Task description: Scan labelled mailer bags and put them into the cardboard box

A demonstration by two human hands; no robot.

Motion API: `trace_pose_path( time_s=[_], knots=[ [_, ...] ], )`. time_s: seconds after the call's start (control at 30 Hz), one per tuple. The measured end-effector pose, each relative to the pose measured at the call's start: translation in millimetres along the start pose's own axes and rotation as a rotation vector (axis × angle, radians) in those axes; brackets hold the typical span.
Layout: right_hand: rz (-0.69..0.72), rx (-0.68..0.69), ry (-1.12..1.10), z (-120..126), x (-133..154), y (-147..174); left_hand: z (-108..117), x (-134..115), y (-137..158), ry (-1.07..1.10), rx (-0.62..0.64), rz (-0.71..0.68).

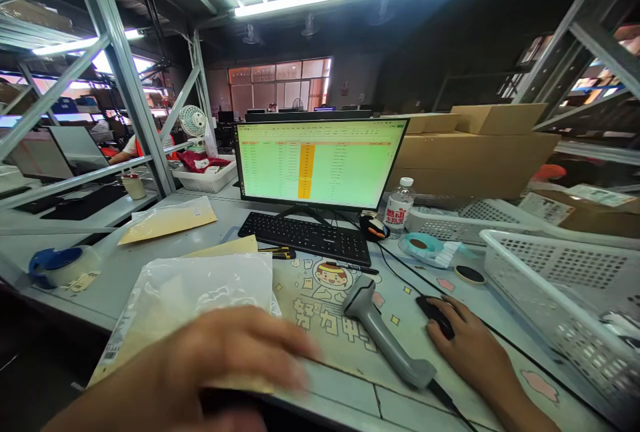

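My right hand rests over a black computer mouse on the desk mat, its fingers curved round it. Blurred by motion, my left hand hovers low in front of the clear plastic bag, its fingers stretched out and nothing seen in them. That bag lies on yellowish paper at the desk's front left. Between my hands is a grey barcode scanner, lying on the cartoon desk mat with its cable running toward the front edge. Behind it are a black keyboard and a monitor showing a spreadsheet.
A white basket stands at the right, near cardboard boxes. A water bottle, tape roll, pen and yellow cutter lie around the keyboard. Blue tape sits far left. Metal shelf posts flank the desk.
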State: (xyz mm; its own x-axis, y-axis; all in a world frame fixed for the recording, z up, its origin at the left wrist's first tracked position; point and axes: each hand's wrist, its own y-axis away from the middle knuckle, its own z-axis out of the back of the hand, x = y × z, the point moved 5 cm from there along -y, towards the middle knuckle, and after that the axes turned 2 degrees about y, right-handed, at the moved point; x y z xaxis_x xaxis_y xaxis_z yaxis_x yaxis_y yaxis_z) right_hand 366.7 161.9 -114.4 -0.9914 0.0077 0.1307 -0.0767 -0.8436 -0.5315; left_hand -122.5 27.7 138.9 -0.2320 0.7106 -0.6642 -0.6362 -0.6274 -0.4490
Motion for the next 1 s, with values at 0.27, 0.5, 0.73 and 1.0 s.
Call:
trace_pose_path(
  time_s=[0.27,0.5,0.73,1.0],
  knots=[
    [-0.030,0.015,-0.028,1,1,-2,100,225,208,-0.661,-0.673,1.222],
    [-0.040,0.013,-0.047,1,-1,-6,57,235,234,0.362,-0.837,1.195],
    [-0.047,0.028,-0.063,-3,-4,-7,34,212,227,0.690,-0.848,1.120],
    [0.000,0.012,-0.056,-9,-7,-10,21,229,248,0.636,-0.927,1.109]
  ],
)
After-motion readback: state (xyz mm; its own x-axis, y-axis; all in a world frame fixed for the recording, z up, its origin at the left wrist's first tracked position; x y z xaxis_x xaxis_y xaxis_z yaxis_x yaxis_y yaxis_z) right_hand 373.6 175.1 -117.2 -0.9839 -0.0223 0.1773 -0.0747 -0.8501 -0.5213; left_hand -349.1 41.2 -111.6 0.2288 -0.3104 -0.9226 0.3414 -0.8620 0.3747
